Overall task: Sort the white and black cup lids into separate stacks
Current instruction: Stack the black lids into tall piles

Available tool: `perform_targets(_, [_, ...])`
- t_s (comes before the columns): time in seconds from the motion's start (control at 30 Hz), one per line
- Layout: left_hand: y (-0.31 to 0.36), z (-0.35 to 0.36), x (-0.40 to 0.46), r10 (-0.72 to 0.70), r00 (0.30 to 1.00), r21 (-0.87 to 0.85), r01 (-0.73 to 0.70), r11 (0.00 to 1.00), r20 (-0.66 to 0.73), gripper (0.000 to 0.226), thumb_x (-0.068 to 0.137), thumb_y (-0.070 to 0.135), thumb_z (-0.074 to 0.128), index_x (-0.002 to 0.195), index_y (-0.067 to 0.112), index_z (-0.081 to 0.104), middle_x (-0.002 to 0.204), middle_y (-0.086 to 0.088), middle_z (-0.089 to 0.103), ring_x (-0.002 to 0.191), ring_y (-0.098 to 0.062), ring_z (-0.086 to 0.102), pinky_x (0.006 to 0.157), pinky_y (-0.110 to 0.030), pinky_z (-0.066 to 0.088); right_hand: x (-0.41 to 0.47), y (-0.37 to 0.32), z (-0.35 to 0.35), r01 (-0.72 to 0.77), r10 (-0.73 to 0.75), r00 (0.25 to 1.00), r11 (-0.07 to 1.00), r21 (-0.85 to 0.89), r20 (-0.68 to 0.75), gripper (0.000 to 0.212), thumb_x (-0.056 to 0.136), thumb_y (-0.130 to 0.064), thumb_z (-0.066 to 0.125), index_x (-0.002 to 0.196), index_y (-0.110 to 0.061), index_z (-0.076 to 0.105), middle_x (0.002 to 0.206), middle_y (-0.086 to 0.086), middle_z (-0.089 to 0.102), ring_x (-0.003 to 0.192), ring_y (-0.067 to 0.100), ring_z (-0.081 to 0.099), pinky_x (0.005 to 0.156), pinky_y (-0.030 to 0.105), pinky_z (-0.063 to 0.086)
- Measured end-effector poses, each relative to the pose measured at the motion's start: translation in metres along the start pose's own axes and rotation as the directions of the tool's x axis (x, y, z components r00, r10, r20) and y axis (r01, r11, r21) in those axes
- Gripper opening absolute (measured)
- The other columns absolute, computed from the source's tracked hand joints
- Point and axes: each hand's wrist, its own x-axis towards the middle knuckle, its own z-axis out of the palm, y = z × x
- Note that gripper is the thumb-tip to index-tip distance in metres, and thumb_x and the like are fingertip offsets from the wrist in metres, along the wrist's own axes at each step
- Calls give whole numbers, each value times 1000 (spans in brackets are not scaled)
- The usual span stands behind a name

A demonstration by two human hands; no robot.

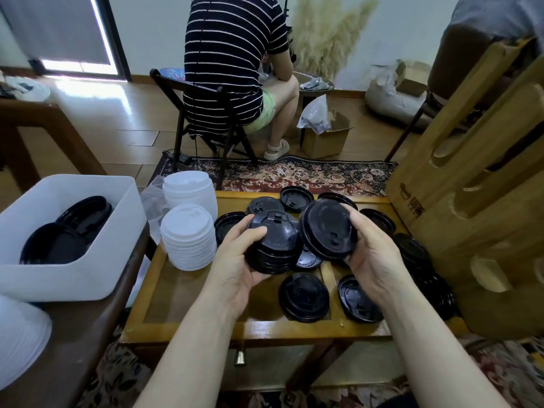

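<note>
While the left hand (235, 260) grips a black lid stack (272, 245), the right hand (372, 254) holds one glossy black lid (328, 228).

Daylight enters through door (76, 33), far left of seated person (232, 69); strong glare on floor (97, 92) beside it. Room evenly bright, shadows soft. Wide-angle bending at frame edges. Door area slightly smeared; centre sharp.

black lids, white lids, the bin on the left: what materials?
Black lid stack in the left hand: thin glossy moulded plastic, going by glints and crisp embossing. White lid stacks: matte, either plastic or pulp; unclear. White bin: smooth, thick-walled, rounded corners, probably rigid plastic.
</note>
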Motion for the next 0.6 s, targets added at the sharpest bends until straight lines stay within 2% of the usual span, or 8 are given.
perform_targets(0.13, [-4, 4, -2, -79, 996, 54, 77, 996, 34, 45, 87, 19, 68, 131, 24, 62, 117, -4, 74, 111, -27, 68, 90, -53, 57, -2, -7, 6, -45, 65, 992, 983, -180, 109, 22, 91, -20, 62, 108, -11, 71, 94, 4, 75, 81, 14, 71, 64, 22, 56])
perform_targets(0.23, [-5, 6, -5, -131, 988, 110, 122, 986, 84, 45, 86, 27, 70, 130, 25, 64, 118, -3, 73, 113, -26, 67, 94, -54, 55, 0, -6, 13, -29, 63, 992, 955, -295, 106, 20, 87, -19, 68, 106, -12, 70, 89, 2, 75, 74, 9, 70, 61, 18, 54])
perform_targets(0.37, [-5, 6, -6, -116, 990, 100, 108, 989, 82, 51, 80, 30, 73, 129, 24, 64, 118, -5, 73, 113, -27, 68, 94, -55, 55, 4, -2, 21, 12, 11, 998, 937, -350, 64, 19, 90, -17, 66, 108, -10, 67, 97, 8, 72, 76, 10, 68, 64, 19, 53])
perform_targets(0.47, [-4, 7, -5, -65, 996, 35, 64, 997, 52, 47, 86, 22, 71, 131, 23, 61, 118, -6, 73, 110, -27, 69, 89, -54, 57, 4, 2, 27, 1, -1, 1000, 963, -268, 0, 14, 94, -13, 60, 105, -8, 67, 83, 1, 74, 68, 8, 69, 55, 19, 53])
perform_targets(0.53, [-3, 8, -4, -30, 999, -1, 30, 1000, 30, 53, 80, 21, 74, 131, 23, 60, 116, -5, 74, 106, -25, 70, 83, -51, 59, 4, 5, 28, 3, -18, 998, 969, -249, -60, 13, 95, -17, 60, 102, -10, 68, 82, -1, 74, 74, 11, 71, 62, 24, 55])
perform_targets(0.6, [-2, 11, -5, -8, 1000, -18, 9, 1000, 22, 61, 71, 22, 76, 130, 24, 61, 115, -4, 74, 101, -22, 71, 75, -46, 60, 3, 10, 29, 9, -39, 992, 970, -241, -116, 14, 95, -20, 60, 100, -12, 69, 94, 5, 74, 87, 19, 69, 78, 34, 57])
